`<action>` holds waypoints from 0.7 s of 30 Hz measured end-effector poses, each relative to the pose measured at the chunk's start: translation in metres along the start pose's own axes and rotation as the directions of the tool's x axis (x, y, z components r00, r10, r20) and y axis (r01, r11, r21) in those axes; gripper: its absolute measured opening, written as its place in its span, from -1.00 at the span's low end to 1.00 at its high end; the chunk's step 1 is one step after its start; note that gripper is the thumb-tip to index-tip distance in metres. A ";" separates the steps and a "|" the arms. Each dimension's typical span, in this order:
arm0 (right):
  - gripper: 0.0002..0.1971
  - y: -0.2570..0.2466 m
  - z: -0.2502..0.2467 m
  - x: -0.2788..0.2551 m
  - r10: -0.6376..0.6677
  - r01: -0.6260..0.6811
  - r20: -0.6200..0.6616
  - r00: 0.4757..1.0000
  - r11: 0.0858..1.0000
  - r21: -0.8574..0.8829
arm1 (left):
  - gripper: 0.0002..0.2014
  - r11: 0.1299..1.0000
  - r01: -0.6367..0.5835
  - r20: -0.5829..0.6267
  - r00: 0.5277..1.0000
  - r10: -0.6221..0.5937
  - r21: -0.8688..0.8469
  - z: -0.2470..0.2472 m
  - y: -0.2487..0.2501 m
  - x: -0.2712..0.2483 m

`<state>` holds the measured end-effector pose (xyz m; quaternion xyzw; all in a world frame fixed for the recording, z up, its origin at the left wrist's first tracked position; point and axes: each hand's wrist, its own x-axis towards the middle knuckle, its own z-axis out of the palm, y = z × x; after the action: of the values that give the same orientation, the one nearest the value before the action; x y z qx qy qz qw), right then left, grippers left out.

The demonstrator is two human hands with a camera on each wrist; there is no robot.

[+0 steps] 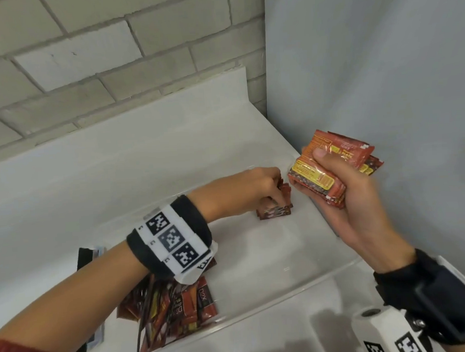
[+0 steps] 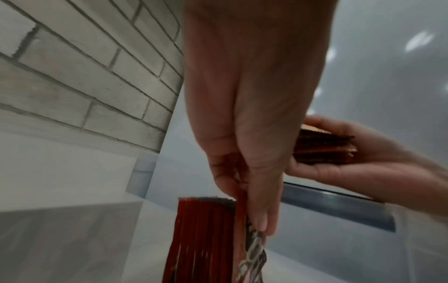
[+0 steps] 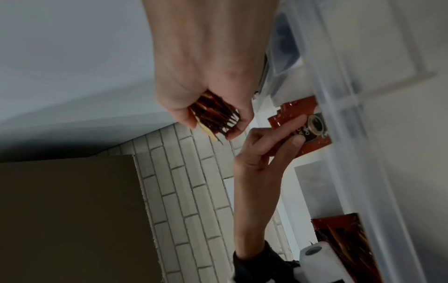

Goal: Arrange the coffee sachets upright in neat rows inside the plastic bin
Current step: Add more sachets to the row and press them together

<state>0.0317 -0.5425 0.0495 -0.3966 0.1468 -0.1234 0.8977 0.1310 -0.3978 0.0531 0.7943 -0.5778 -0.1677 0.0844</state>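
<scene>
A clear plastic bin (image 1: 286,291) stands on a white surface. In its far right corner a short row of red-brown coffee sachets (image 1: 275,212) stands upright. My left hand (image 1: 277,197) reaches into that corner. In the left wrist view it (image 2: 242,204) pinches one sachet (image 2: 252,247) by its top edge against the end of the row (image 2: 203,239). My right hand (image 1: 314,171) hovers just right of the bin and grips a stack of sachets (image 1: 333,159), thumb on top. The right wrist view shows that stack (image 3: 214,114) edge-on between my fingers.
A loose pile of sachets (image 1: 176,308) lies in the bin's near left corner, partly under my left wrist. A brick wall (image 1: 85,62) rises behind and a grey panel (image 1: 369,74) to the right. A dark object (image 1: 87,257) sits left of the bin.
</scene>
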 end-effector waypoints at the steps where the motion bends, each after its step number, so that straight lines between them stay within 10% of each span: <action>1: -0.68 0.000 0.000 0.000 0.000 0.000 0.000 1.000 1.000 -0.007 | -0.70 1.000 -0.010 -0.007 1.000 0.010 0.024 0.003 0.000 0.001; 11: -0.53 -0.002 0.004 -0.005 0.010 -0.011 -0.018 1.000 0.998 -0.056 | -0.66 0.991 0.065 -0.047 0.997 -0.059 0.117 0.019 -0.001 0.003; 21: -0.52 -0.001 0.003 -0.005 0.001 -0.003 -0.020 1.000 0.996 -0.090 | -0.57 0.942 -0.077 -0.215 0.965 0.153 0.326 0.033 -0.006 0.004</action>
<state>0.0283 -0.5396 0.0534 -0.4352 0.1613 -0.1196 0.8777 0.1257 -0.3976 0.0193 0.7765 -0.6286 0.0278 0.0347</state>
